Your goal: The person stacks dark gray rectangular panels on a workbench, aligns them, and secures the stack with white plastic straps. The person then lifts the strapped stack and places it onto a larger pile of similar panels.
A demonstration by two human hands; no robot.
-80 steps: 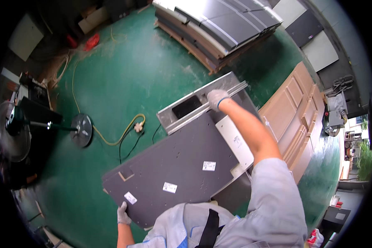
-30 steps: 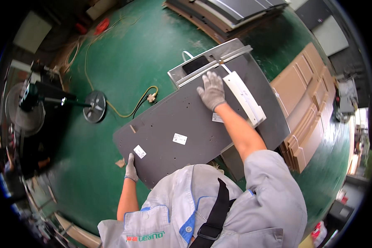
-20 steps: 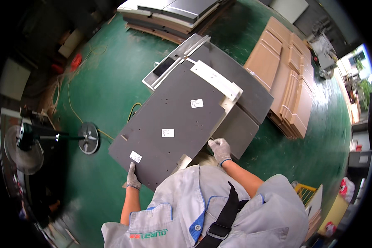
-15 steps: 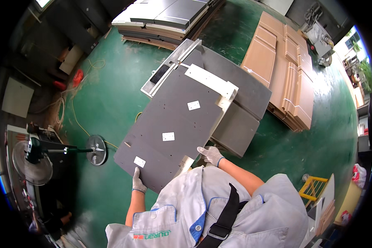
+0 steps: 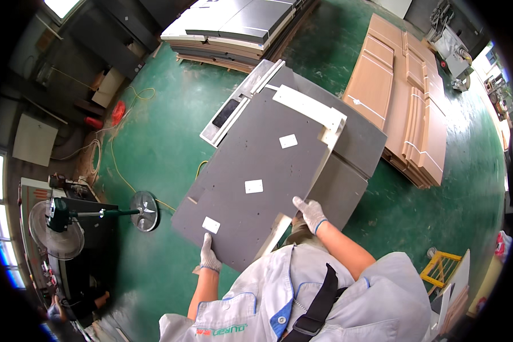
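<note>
A large dark grey board (image 5: 273, 165) lies slanted in front of me, with white labels and small drilled holes on its face. My left hand (image 5: 210, 256), in a pale work glove, grips its near left edge, thumb on top and fingers hidden beneath. Gloved too, my right hand (image 5: 311, 215) holds the near right edge, thumb over the top. Across the board's far end lies a white strip (image 5: 302, 105) with an angled end. Other dark grey panels (image 5: 339, 191) show beneath and to the right; what supports them is mostly hidden.
Beyond the far left edge is a pale frame with a dark, phone-like rectangle (image 5: 226, 113). A stand fan (image 5: 57, 228) with a round base (image 5: 145, 211) stands left, near a yellow cable. Panel stacks (image 5: 233, 23) and strapped brown boards (image 5: 376, 80) occupy the far floor. A yellow frame (image 5: 440, 268) stands right.
The board and both hands have shifted a little away and to the right, against the pale frame. My grip looks the same. The whole view has also shifted slightly.
</note>
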